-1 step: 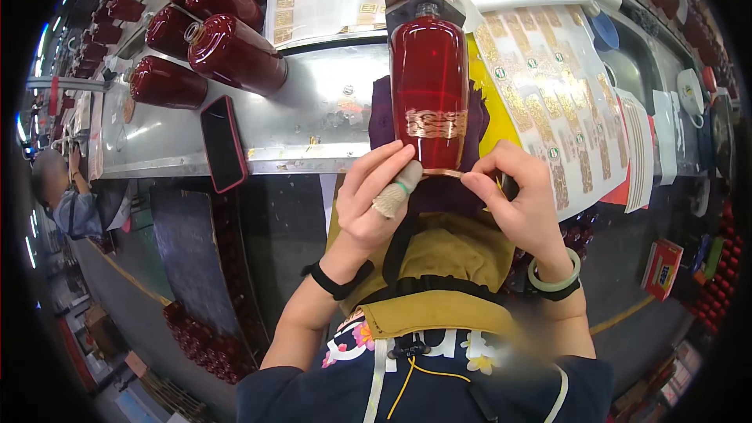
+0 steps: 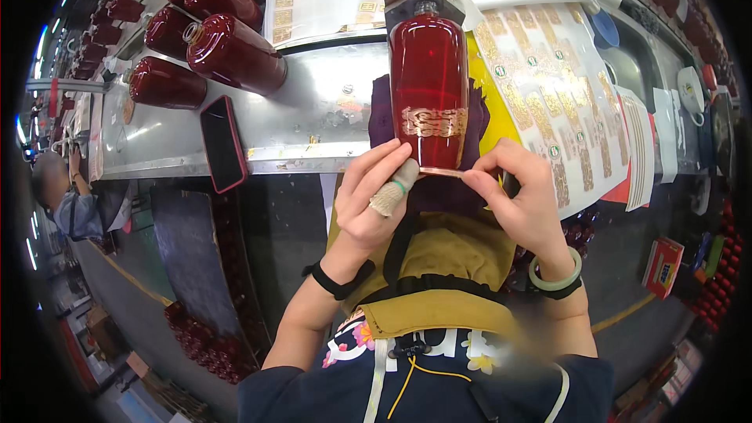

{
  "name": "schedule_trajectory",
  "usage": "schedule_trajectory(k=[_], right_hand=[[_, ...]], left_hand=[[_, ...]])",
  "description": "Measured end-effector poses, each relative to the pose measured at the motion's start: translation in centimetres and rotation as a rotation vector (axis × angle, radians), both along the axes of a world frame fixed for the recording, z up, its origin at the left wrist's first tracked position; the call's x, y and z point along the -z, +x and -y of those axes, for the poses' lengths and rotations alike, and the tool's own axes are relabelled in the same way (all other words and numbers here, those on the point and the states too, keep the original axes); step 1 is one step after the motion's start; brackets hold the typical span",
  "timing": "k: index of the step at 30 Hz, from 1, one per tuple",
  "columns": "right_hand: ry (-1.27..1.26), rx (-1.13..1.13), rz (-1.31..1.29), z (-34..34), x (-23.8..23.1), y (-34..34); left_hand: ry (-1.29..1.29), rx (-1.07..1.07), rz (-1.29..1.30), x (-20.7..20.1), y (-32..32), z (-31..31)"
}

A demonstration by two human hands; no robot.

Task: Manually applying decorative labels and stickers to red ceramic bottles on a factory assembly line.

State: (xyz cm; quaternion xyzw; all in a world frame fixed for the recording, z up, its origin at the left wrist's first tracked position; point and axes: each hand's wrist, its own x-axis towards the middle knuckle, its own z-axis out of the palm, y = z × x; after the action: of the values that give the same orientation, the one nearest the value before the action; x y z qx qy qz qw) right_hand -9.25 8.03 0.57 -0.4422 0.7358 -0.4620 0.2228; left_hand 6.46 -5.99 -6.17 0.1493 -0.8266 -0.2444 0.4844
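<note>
A glossy dark-red bottle (image 2: 428, 70) lies with its neck away from me, on a purple cloth (image 2: 381, 113). An ornate gold band (image 2: 435, 122) wraps its lower part. My left hand (image 2: 370, 196) is closed against the bottle's lower left edge, fingers together, with a pale cover on one finger. Between finger and thumb, my right hand (image 2: 513, 192) pinches the right end of a thin, pale gold strip (image 2: 440, 172). This strip runs along the bottle's base toward my left fingertips, which hide its other end.
Several red bottles (image 2: 235, 55) lie at the left of the metal bench (image 2: 329, 78). A phone (image 2: 223, 145) rests at its front edge. On the right is a sheet of gold decals (image 2: 576, 102), near a sink (image 2: 638, 70). A metal holder (image 2: 399, 12) meets the bottle's neck.
The thin strip looks slightly straighter at the bottle's base. Both hands have hardly moved.
</note>
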Motion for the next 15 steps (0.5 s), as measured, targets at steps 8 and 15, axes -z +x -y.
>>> schedule_trajectory(k=[8, 15], right_hand=[[0.066, 0.041, 0.02, -0.6, 0.8, -0.6], [0.042, 0.051, 0.0, -0.8, 1.5, -0.9]], left_hand=[[-0.085, 0.063, 0.009, 0.9, 0.4, 0.2], [-0.109, 0.09, 0.053, 0.7, 0.7, 0.0]])
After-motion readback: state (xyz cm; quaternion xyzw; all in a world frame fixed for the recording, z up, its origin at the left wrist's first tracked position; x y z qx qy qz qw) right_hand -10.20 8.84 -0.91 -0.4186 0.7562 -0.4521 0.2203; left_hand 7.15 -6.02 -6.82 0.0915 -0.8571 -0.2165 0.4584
